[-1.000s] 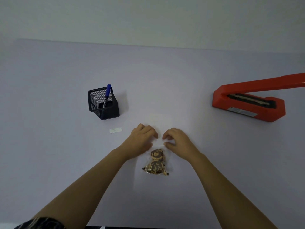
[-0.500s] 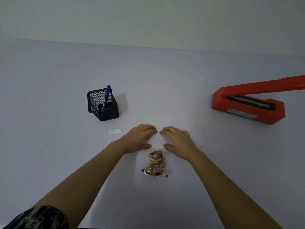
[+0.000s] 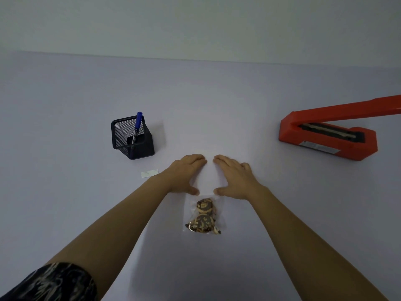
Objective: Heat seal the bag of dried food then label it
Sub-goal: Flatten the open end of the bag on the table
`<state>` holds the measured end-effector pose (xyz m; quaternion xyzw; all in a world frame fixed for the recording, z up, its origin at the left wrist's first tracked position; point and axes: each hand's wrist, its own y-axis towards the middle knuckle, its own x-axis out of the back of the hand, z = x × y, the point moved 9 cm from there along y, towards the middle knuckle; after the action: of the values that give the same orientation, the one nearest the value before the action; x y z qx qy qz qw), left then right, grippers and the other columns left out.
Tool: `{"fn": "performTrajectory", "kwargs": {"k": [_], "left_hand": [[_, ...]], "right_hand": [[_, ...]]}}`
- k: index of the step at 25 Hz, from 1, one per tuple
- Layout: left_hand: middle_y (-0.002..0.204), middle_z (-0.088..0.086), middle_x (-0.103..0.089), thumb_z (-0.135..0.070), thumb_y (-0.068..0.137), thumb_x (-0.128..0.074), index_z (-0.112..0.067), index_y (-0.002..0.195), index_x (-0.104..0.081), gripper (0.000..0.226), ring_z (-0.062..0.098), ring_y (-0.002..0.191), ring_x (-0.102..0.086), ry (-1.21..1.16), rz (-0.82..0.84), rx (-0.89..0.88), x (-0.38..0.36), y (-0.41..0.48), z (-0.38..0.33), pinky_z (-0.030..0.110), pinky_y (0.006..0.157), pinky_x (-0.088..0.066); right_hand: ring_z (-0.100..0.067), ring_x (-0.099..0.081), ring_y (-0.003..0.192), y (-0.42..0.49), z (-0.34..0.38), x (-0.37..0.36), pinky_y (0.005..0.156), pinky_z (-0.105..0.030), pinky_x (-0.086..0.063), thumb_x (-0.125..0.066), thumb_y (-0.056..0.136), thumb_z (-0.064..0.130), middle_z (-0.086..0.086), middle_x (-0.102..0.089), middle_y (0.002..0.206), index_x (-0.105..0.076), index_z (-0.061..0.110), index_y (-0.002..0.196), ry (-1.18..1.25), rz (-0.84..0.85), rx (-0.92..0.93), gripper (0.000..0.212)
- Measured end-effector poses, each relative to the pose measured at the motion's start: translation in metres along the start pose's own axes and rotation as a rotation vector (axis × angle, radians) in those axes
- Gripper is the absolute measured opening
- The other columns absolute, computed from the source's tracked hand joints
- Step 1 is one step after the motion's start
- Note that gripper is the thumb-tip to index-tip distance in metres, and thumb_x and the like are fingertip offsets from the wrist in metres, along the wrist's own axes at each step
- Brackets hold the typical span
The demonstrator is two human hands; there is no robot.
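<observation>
Packing station at a plain desk: pale table (image 3: 65, 105) against a blank wall (image 3: 195, 22), bearing a red heat sealer (image 3: 325, 135) with its arm raised, a black mesh pen holder (image 3: 132, 137) with a blue marker (image 3: 137, 124), and a small white label (image 3: 149, 173).

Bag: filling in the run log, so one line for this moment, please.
phase: pre-seal | left hand, right hand: flat at bag top | sealer: open | label: unused

Left hand (image 3: 184, 172), right hand (image 3: 233, 175) flat on bag (image 3: 204, 205).
</observation>
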<state>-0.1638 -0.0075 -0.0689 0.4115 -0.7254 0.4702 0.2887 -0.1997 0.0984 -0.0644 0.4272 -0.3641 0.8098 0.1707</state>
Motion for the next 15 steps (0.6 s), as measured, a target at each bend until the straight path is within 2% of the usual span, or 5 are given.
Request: {"fn": "performTrajectory", "kwargs": {"k": [5,10,13,15], "left_hand": [[0.155,0.003,-0.012,-0.039,0.066,-0.08,-0.013,0.148,-0.012,0.11,0.023,0.14,-0.017,0.026,0.014,0.022,0.004,0.007,-0.001,0.039,0.113,-0.025],[0.153,0.004,-0.011,-0.043,0.066,-0.079,-0.013,0.148,-0.01,0.112,0.026,0.139,-0.013,0.065,0.0,0.042,0.004,0.007,0.001,0.041,0.112,-0.022],[0.149,0.002,-0.014,-0.045,0.066,-0.077,-0.018,0.146,-0.013,0.105,0.027,0.133,-0.015,0.043,-0.035,0.084,0.002,0.0,0.006,0.042,0.108,-0.021],[0.144,0.001,-0.021,-0.043,0.068,-0.076,-0.021,0.142,-0.022,0.094,0.026,0.128,-0.021,0.017,-0.078,0.069,0.003,-0.005,0.004,0.04,0.103,-0.025]], "right_hand": [[-0.015,-0.011,0.142,0.006,0.0,0.002,0.109,-0.043,-0.018,-0.069,0.073,0.046,0.007,-0.001,0.158,-0.007,0.018,0.148,-0.043,0.019,-0.012,0.101],[-0.022,-0.007,0.142,0.009,0.001,0.003,0.109,-0.045,-0.017,-0.073,0.069,0.045,-0.001,0.007,0.157,0.0,0.02,0.147,-0.078,0.021,-0.044,0.109],[-0.026,-0.015,0.138,0.001,0.0,0.005,0.106,-0.044,-0.02,-0.074,0.068,0.041,-0.006,-0.01,0.152,-0.004,0.023,0.146,-0.003,-0.052,-0.075,0.106],[-0.024,-0.025,0.132,-0.007,0.0,0.005,0.099,-0.04,-0.024,-0.071,0.071,0.037,-0.003,-0.026,0.143,-0.016,0.023,0.142,0.041,-0.122,-0.073,0.091]]}}
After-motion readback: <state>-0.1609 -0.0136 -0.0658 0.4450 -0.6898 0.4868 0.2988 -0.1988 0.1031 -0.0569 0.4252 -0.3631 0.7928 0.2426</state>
